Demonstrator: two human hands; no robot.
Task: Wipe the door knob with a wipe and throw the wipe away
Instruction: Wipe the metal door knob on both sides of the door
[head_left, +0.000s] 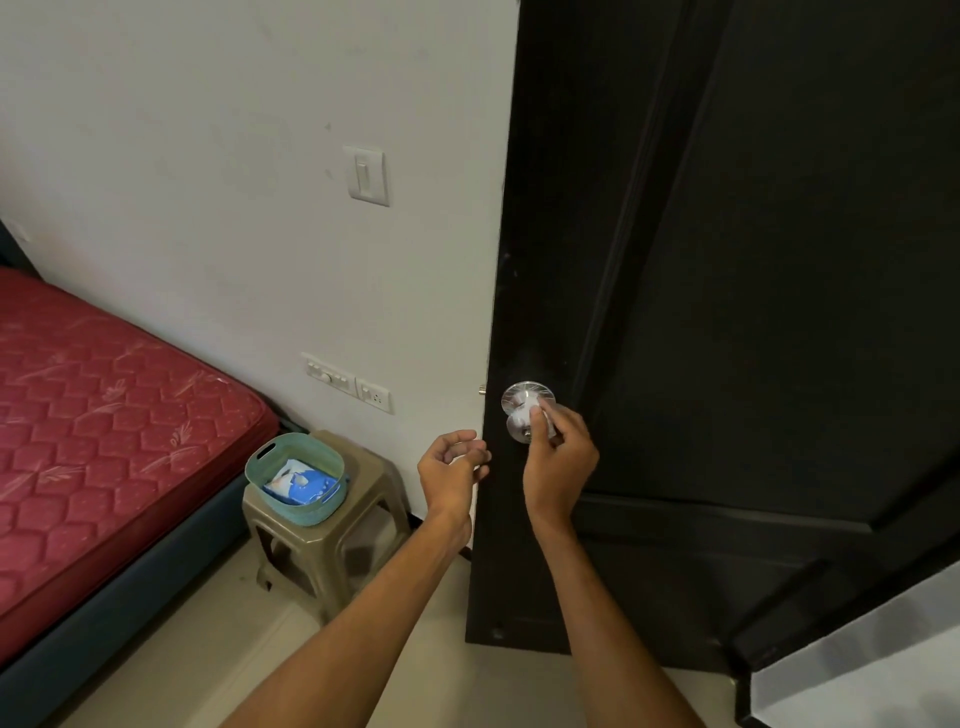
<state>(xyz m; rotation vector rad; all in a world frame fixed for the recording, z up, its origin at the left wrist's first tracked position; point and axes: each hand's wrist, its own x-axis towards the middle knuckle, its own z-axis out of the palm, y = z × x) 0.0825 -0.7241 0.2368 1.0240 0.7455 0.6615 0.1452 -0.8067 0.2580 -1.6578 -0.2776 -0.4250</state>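
Observation:
A shiny silver door knob (521, 410) sits near the left edge of a dark door (727, 312). My right hand (558, 460) holds a small white wipe (540, 423) pressed against the knob's right side. My left hand (453, 470) hovers just left of the door's edge, fingers loosely curled, with nothing clearly in it. A blue and white wipe pack (301, 483) lies in a teal basket (270, 470) to the left.
The basket stands on a beige plastic stool (374, 525) against the white wall. A bed with a red mattress (104, 415) fills the left. Wall switches (367, 175) and sockets (348, 382) are beside the door. A white surface (857, 670) shows at bottom right.

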